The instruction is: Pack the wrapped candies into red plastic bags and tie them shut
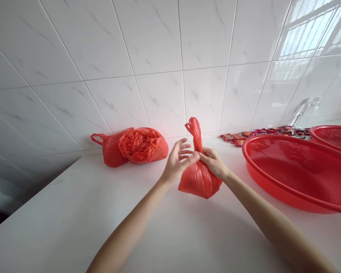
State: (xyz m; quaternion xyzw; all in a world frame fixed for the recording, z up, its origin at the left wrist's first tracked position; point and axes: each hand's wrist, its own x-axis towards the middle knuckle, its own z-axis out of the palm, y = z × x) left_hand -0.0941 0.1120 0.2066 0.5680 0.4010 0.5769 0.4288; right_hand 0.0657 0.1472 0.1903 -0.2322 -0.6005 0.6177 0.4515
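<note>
A filled red plastic bag [200, 180] is in front of me, its neck twisted into a tall upright strand with a small loop at the top. My right hand [214, 161] grips the neck from the right, just above the full part. On the other side my left hand [180, 157] is beside the neck, fingers apart and slightly curled, with its thumb reaching across toward the right hand's fingertips. The bag's contents are hidden inside it.
More red plastic bags [143, 146] lie against the tiled wall at the left. To the right stands a large red mesh basket [272, 185], with a second red basket [332, 132] behind it. Small wrapped packets [238, 138] and a clear plastic bottle [299, 112] are along the wall.
</note>
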